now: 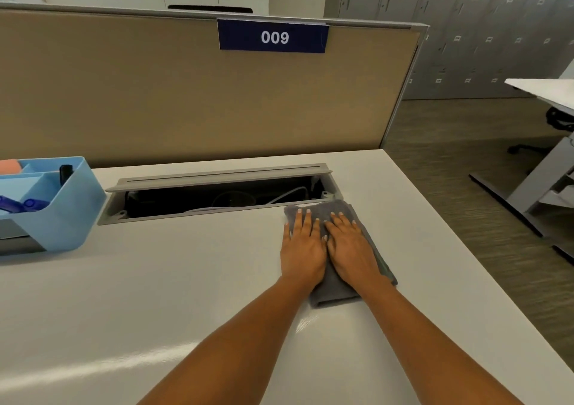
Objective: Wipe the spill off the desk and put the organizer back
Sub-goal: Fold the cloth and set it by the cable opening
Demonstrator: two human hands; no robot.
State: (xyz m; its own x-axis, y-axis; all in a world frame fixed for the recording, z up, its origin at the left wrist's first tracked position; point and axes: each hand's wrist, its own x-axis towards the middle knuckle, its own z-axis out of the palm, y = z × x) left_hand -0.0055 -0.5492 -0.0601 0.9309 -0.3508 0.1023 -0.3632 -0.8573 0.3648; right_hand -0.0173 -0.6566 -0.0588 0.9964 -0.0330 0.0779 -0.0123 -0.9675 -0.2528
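A folded grey cloth (335,289) lies flat on the white desk (155,280), right of centre, its far end touching the cable tray's corner. My left hand (302,249) and my right hand (351,246) press down on it side by side, palms flat and fingers stretched out. A light blue desk organizer (62,212) stands at the far left edge of the view, holding blue scissors, a black item and an orange-pink item. A wet sheen (306,324) shows on the desk just behind the cloth.
An open cable tray (217,198) with its grey lid raised runs across the desk's far side. A beige partition (186,100) labelled 009 stands behind it. The desk's right edge drops to the floor; another desk (543,90) and grey lockers stand at the right.
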